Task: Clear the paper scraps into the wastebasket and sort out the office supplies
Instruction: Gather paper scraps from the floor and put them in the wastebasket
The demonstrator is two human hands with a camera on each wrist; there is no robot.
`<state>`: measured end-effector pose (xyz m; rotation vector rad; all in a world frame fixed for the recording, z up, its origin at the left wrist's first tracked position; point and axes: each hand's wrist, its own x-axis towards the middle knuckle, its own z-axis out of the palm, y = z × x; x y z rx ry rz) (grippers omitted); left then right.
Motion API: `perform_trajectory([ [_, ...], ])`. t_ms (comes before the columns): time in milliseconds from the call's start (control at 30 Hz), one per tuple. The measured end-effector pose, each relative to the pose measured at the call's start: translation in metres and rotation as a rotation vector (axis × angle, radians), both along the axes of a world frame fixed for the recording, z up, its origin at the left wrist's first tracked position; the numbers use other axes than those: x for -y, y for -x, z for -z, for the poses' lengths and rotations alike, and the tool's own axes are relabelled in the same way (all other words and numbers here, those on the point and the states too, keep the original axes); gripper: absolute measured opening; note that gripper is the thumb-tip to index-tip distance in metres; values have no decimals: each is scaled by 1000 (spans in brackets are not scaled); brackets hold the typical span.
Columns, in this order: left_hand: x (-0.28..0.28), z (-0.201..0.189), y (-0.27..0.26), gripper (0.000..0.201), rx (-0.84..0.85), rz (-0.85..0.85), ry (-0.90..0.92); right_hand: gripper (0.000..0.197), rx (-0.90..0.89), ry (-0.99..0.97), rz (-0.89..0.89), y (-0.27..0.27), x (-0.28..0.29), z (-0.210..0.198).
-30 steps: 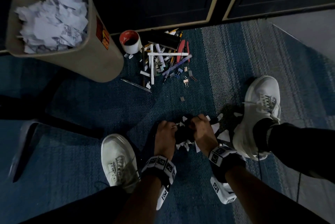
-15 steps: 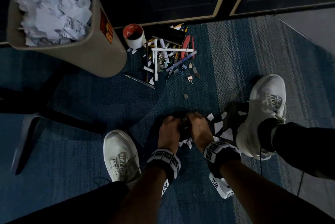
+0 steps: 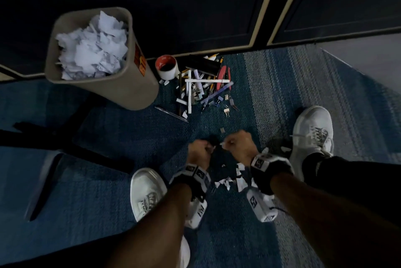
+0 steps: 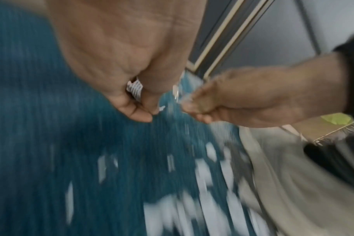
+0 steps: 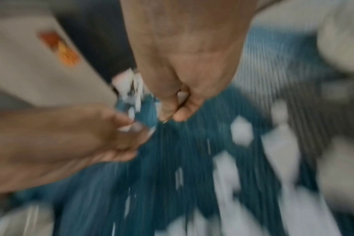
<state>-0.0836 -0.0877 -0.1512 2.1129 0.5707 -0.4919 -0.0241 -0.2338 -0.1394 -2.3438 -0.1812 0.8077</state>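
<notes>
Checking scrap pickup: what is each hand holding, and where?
Left hand grips torn white paper scraps inside its curled fingers; right hand likewise grips scraps in its fist.

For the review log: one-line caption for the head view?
Both hands, left and right, clutch paper scraps above the carpet; wastebasket already heaped.

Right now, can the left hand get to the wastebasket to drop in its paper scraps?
Probably yes. The left hand grips paper scraps, and only bare carpet lies between it and the wastebasket, up and to its left. The bin's open top is heaped with paper, so scraps may spill.
</notes>
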Motion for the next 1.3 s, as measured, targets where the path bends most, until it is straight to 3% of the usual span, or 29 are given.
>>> perform_trajectory([
  [133, -38, -61, -41, 15, 39, 2, -4, 6, -113, -44, -62, -54, -11, -72],
  [267, -77, -138, -74, 6, 134, 50, -1, 27, -176, 9, -228, -107, -41, -144],
  [367, -102, -199, -90, 12, 258, 85, -109, 32, -124, 12, -319, -130, -68, -200],
  [500, -129, -263, -94, 16, 373, 25, -180, 18, 46, 43, -318, -134, -94, -259],
  [600, -148, -289, -82, 18, 424, -84, -184, 9, 114, 33, -280, -128, -111, -292],
  [767, -175, -290, -65, 21, 388, -356, -237, 7, 247, -43, -229, -118, -161, -316],
  [967, -201, -269, -73, 25, 377, -478, -170, 11, 303, -206, -134, -111, -225, -291],
  [1100, -218, -266, -86, 23, 475, -518, -305, 10, 309, -309, -120, -128, -263, -270],
  [1167, -231, -261, -89, 20, 513, -466, -288, 20, 232, -356, -174, -136, -278, -262],
  [1300, -258, -245, -84, 53, 537, -389, -259, 27, 85, -370, -202, -150, -280, -246],
])
